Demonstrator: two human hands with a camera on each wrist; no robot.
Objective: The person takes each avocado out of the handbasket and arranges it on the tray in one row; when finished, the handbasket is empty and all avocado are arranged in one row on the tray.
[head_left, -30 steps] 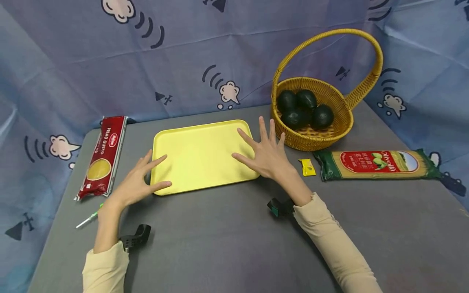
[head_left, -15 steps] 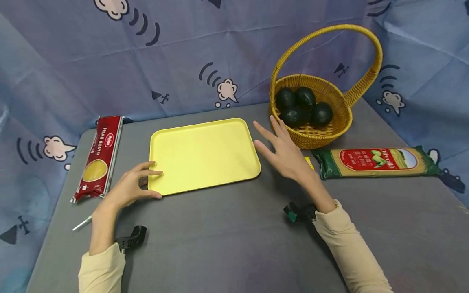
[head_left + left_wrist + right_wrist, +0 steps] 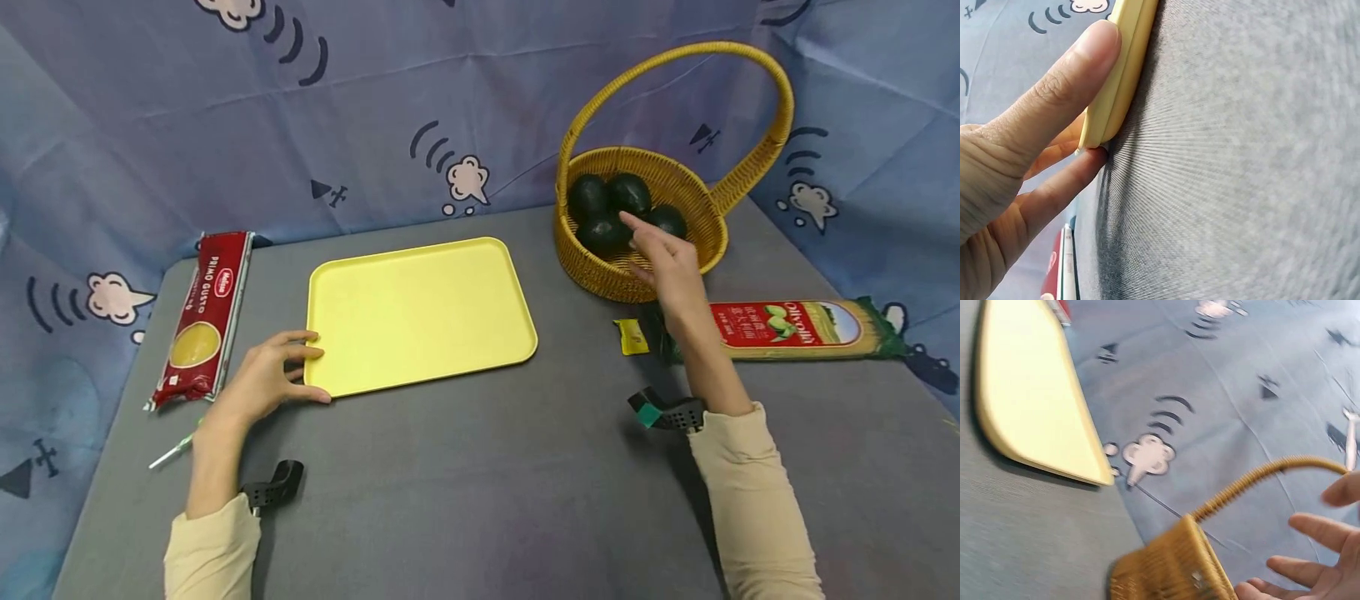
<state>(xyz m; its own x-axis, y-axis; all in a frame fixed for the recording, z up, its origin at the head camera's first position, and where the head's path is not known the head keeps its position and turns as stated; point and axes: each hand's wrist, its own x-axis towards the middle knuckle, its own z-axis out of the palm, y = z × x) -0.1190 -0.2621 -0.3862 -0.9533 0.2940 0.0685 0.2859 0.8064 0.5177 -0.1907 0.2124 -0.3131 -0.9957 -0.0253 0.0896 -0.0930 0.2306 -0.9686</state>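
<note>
My left hand (image 3: 258, 385) holds the near-left corner of a yellow tray (image 3: 420, 321), which lies flat on the table. In the left wrist view the thumb (image 3: 1063, 78) lies along the tray's near side, and the other fingers reach round the corner. My right hand (image 3: 667, 271) is over the near rim of a yellow woven basket (image 3: 600, 279) with a tall handle. Several dark green avocados (image 3: 628, 194) lie inside it. The right fingers are extended and apart in the right wrist view, where no avocado shows; in the head view they partly cover the avocados.
At the left lies a red spaghetti pack (image 3: 206, 321), with a small white-and-green stick-like item (image 3: 172, 452) nearer. A small yellow packet (image 3: 632, 337) and a green-ended spaghetti pack (image 3: 795, 331) lie in front of the basket. A blue patterned cloth (image 3: 390, 108) hangs behind.
My right hand has swung right from above the tray's right side to over the basket. My left hand has moved in from above the tray's left edge and closed about its corner.
</note>
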